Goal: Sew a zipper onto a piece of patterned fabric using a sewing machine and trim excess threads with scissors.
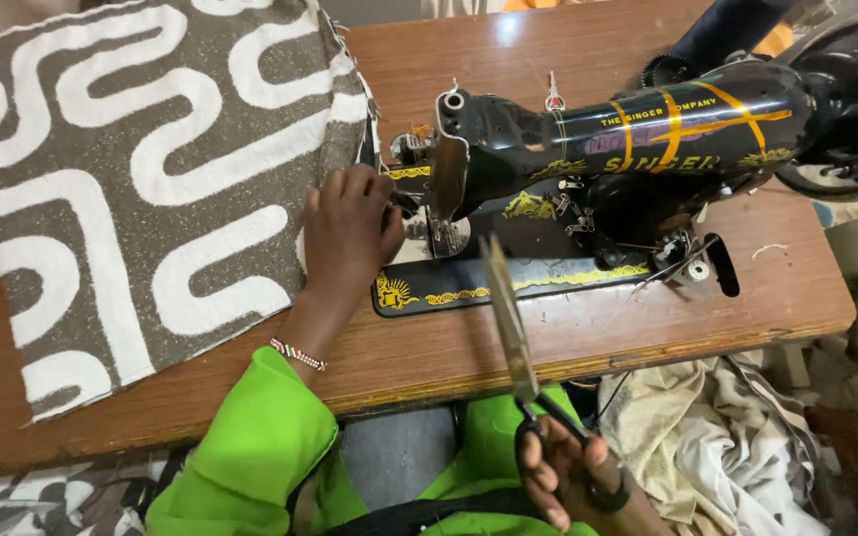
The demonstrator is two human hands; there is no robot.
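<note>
two hands work at a worn brown wooden bench point(568, 347). left hand point(348, 233) presses curled fingertips on the coarse grey-brown woven cloth with white wavy bands point(141, 189), beside the needle of a glossy black cast-metal sewing machine point(608, 149). right hand point(573, 476) grips long steel scissors point(510, 323), blades shut, pointing upward.

Glossy black sewing machine point(638, 129), matt wooden table point(588, 337), coarse cloth point(141, 189).
</note>
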